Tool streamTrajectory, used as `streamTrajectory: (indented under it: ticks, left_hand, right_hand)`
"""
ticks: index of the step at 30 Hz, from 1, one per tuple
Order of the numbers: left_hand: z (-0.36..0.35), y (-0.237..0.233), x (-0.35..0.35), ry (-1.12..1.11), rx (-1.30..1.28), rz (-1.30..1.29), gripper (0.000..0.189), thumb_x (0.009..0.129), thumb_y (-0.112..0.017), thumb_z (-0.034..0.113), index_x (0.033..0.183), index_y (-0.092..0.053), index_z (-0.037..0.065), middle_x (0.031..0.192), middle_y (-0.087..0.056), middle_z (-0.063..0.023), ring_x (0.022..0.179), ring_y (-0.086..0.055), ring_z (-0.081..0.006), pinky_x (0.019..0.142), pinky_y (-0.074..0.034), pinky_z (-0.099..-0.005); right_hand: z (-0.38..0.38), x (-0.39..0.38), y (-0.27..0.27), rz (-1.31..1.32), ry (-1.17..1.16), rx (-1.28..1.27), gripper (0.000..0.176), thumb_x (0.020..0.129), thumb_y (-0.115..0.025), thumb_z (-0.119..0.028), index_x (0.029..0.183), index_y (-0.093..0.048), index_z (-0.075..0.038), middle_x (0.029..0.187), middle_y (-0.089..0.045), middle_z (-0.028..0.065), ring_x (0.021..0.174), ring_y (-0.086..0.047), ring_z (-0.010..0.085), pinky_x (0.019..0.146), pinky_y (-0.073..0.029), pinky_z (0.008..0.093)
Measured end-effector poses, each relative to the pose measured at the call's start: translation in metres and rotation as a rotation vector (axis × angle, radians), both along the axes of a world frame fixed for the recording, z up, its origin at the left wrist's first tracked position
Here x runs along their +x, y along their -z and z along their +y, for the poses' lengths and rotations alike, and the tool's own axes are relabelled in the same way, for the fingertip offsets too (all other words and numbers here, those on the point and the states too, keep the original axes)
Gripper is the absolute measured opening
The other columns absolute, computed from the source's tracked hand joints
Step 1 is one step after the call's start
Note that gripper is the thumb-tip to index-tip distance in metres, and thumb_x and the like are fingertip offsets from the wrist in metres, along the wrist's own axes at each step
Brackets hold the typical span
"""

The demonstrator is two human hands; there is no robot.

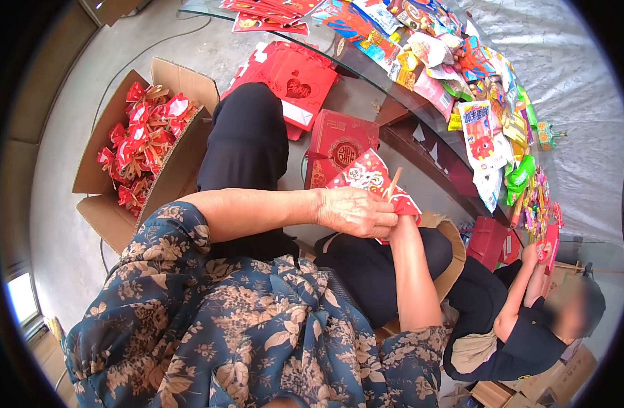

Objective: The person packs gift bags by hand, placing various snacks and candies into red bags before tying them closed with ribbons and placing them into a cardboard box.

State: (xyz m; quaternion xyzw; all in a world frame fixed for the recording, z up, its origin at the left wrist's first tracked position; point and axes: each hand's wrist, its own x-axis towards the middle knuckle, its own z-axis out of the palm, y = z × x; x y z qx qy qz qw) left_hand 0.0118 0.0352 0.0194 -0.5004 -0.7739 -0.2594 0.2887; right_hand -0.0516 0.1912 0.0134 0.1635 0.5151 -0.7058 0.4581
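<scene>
At the far left, an open cardboard box (179,146) sat on the floor, filled with small red bundles (143,139), some showing tan strips. To its right, past a dark-trousered knee, lay a red bag (300,88) with a darker heart on it, and just beside that, a red box (325,132) with a round emblem.

In the middle, in front of the seated wearer, the left hand (358,212) came in from the left with its fingers curled, and appeared to pinch the edge of a red pouch (366,175) with a white pattern. The pouch was held above the lap, overlapping the red box in view, and a tan strip (395,181) stuck up beside the left fingertips. The right hand (401,222) met it from below; the pouch hid its fingers, so their grip could not be told.

Handling the pouch well probably called for steadying its body with one hand, gathering the mouth evenly with the other, and keeping the strip free of the folds; a hard tug might have torn or creased it.

Further right, a glass worktop (411,102) carried a heap of colourful packets (479,132), and below it a second person (509,350) in dark clothes sat reaching towards its edge.
</scene>
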Motion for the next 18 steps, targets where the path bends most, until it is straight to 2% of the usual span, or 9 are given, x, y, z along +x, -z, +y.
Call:
streamTrajectory:
  ticks: [7, 11, 13, 14, 15, 17, 18]
  left_hand:
    - [-0.006, 0.002, 0.002, 0.034, -0.019, -0.085, 0.011, 0.075, -0.060, 0.014, 0.079, -0.055, 0.005, 0.088, -0.046, -0.0070, 0.083, -0.056, -0.0190, 0.066, -0.053, -0.0295]
    - [-0.007, 0.008, 0.000, -0.071, -0.010, -0.182, 0.012, 0.076, -0.058, 0.012, 0.082, -0.056, 0.003, 0.090, -0.047, -0.0084, 0.086, -0.057, -0.0212, 0.068, -0.053, -0.0303]
    - [-0.012, 0.006, -0.003, -0.172, -0.004, -0.221, 0.012, 0.075, -0.057, 0.011, 0.084, -0.057, 0.003, 0.091, -0.048, -0.0090, 0.089, -0.058, -0.0226, 0.070, -0.053, -0.0312]
    - [-0.014, 0.004, -0.006, -0.181, 0.035, -0.247, 0.013, 0.076, -0.057, 0.011, 0.086, -0.057, 0.002, 0.093, -0.049, -0.0099, 0.089, -0.058, -0.0242, 0.072, -0.053, -0.0326]
    - [-0.018, 0.003, -0.008, -0.189, 0.076, -0.273, 0.014, 0.076, -0.056, 0.010, 0.087, -0.058, 0.002, 0.095, -0.050, -0.0108, 0.090, -0.058, -0.0258, 0.073, -0.053, -0.0340]
    - [-0.025, 0.000, -0.012, -0.208, 0.159, -0.329, 0.016, 0.077, -0.055, 0.009, 0.090, -0.058, 0.001, 0.099, -0.053, -0.0126, 0.091, -0.058, -0.0290, 0.076, -0.052, -0.0368]
    - [-0.028, 0.000, -0.015, -0.243, 0.158, -0.360, 0.016, 0.078, -0.056, 0.009, 0.091, -0.059, 0.000, 0.098, -0.053, -0.0130, 0.091, -0.058, -0.0300, 0.075, -0.052, -0.0374]
  right_hand:
    - [0.000, -0.017, 0.045, -0.036, -0.016, 0.052, 0.028, 0.096, -0.048, -0.022, 0.112, -0.058, -0.001, 0.106, -0.063, 0.0099, 0.096, -0.062, 0.0184, 0.081, -0.052, 0.0329]
    - [0.007, -0.024, 0.053, -0.008, -0.027, 0.073, 0.027, 0.096, -0.048, -0.021, 0.112, -0.058, -0.001, 0.106, -0.063, 0.0098, 0.096, -0.062, 0.0185, 0.081, -0.052, 0.0332]
    - [0.006, -0.015, 0.034, 0.047, -0.001, 0.073, 0.027, 0.096, -0.048, -0.021, 0.112, -0.058, -0.001, 0.106, -0.063, 0.0097, 0.097, -0.062, 0.0185, 0.081, -0.052, 0.0334]
    - [-0.011, -0.003, 0.000, 0.106, 0.046, 0.098, 0.025, 0.096, -0.048, -0.019, 0.109, -0.058, -0.001, 0.105, -0.063, 0.0098, 0.097, -0.062, 0.0194, 0.082, -0.053, 0.0346]
    - [-0.011, 0.001, -0.009, 0.205, 0.055, 0.061, 0.024, 0.096, -0.048, -0.017, 0.109, -0.058, 0.000, 0.105, -0.063, 0.0106, 0.097, -0.062, 0.0212, 0.084, -0.052, 0.0355]
    - [-0.001, 0.005, -0.026, 0.234, 0.078, -0.083, 0.026, 0.097, -0.047, -0.016, 0.113, -0.057, 0.002, 0.110, -0.063, 0.0127, 0.102, -0.062, 0.0228, 0.088, -0.051, 0.0353]
    - [0.003, 0.005, -0.035, 0.354, 0.052, -0.062, 0.030, 0.097, -0.049, -0.017, 0.117, -0.056, 0.003, 0.115, -0.062, 0.0148, 0.107, -0.060, 0.0242, 0.090, -0.050, 0.0354]
